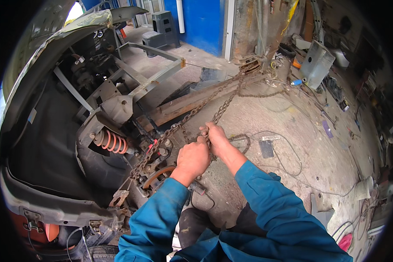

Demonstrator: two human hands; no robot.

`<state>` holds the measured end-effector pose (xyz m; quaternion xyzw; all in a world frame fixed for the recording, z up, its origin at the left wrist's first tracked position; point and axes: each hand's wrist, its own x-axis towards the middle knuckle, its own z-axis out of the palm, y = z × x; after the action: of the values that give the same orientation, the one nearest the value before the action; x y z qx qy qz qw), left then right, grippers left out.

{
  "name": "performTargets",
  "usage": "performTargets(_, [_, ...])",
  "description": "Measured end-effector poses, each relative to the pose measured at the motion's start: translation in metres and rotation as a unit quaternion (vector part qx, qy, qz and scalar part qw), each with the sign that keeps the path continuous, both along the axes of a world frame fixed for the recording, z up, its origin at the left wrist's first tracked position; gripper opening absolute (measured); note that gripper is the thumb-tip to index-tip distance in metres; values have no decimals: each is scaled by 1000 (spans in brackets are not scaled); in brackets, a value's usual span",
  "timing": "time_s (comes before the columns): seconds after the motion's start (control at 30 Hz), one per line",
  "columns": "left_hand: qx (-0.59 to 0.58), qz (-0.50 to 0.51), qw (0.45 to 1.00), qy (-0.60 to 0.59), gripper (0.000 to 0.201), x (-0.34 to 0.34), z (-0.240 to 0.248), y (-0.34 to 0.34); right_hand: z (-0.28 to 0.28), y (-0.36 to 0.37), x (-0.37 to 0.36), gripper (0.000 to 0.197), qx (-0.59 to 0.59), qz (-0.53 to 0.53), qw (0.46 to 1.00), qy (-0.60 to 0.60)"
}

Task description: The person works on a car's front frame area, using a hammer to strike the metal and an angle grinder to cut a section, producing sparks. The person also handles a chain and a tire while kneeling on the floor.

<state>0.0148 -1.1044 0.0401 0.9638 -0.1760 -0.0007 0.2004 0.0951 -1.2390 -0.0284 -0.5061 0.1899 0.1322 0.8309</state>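
R hand (216, 139) gripping the chain (224, 108), fingers curled tight; L hand (192, 158) fisted just behind, looks to be on chain too, tho palm's hidden. To handle it well, prob best: wrists straight, take slack evenly, no twisted links, fingers clear of pinch pts. Chain's brown, rusty all over, approx straight from hands up to far end of long beam (174, 110); 2nd length (187, 117) slants back past orange coil spring (113, 142), loose brown loop (249, 143) on floor (253, 114) nr R hand.
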Motion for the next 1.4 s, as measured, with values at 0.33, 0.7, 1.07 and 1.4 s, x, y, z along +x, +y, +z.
performTargets(0.33, [58,-57,996,-29,19,-13,29,49,19,6,-7,40,104,-34,993,40])
performTargets(0.7, [58,-87,994,-12,14,-81,42,63,6,-1,5,37,165,-104,980,42])
performTargets(1.07, [-70,-44,994,70,19,-167,55,79,14,-30,16,35,207,-195,958,35])
performTargets(1.4, [-118,-14,973,200,23,-190,21,104,17,-24,2,32,250,-158,954,51])
